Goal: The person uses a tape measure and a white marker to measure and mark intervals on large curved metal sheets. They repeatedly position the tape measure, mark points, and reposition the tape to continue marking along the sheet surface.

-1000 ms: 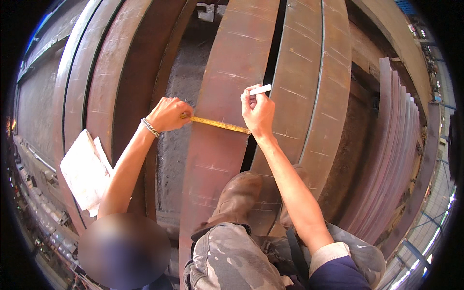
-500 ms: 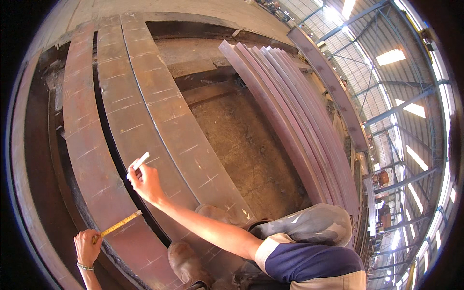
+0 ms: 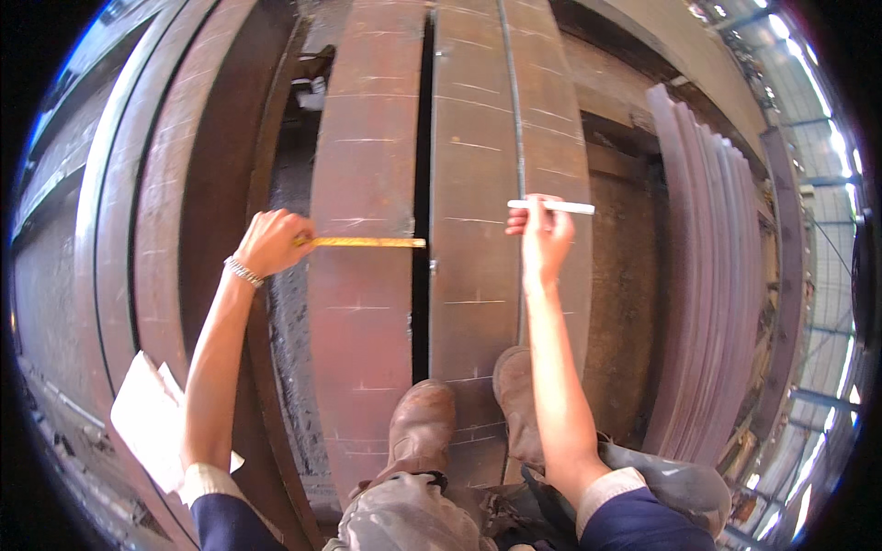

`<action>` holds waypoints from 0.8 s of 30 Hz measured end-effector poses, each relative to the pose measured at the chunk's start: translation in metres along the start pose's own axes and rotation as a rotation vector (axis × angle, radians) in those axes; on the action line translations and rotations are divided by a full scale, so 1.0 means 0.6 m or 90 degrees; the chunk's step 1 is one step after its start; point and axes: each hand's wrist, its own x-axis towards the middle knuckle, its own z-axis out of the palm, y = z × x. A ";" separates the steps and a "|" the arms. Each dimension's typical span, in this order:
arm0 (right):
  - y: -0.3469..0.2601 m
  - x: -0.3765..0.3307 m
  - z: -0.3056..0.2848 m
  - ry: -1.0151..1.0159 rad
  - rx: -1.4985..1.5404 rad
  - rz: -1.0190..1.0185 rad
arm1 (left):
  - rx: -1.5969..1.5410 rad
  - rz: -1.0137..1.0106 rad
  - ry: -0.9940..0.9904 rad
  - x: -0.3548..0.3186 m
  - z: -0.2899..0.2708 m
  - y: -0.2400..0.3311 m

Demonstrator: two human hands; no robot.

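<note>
My left hand [image 3: 271, 241] grips one end of a yellow ruler [image 3: 367, 242] that lies flat across a curved, rusty steel plate [image 3: 363, 312], its far end at the dark gap [image 3: 422, 275] between two plates. My right hand [image 3: 544, 234] hovers over the neighbouring steel plate [image 3: 473, 303] and holds a white chalk stick [image 3: 551, 207] level above the fingers. Faint chalk lines cross both plates. A metal bracelet [image 3: 244, 272] sits on my left wrist. My brown boots [image 3: 421, 427] stand on the plates below the hands.
White paper sheets [image 3: 152, 427] are tucked under my left arm. A stack of curved steel strips [image 3: 717, 275] stands on edge at the right. More curved plates [image 3: 119, 230] rise at the left, with a rough dark channel [image 3: 285, 303] beside the ruler plate.
The view swung right and came back over the plates. The ruler still spans the left plate. My right hand with the chalk has moved right, away from the ruler's end.
</note>
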 end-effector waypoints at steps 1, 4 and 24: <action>-0.002 0.003 -0.001 0.000 0.010 0.018 | -0.002 -0.004 0.008 -0.002 0.006 -0.009; -0.002 0.005 -0.001 -0.007 -0.001 0.021 | -0.001 0.001 0.022 0.002 0.019 -0.015; 0.017 -0.003 0.007 -0.034 -0.018 0.059 | -0.029 -0.018 0.030 0.025 0.008 -0.018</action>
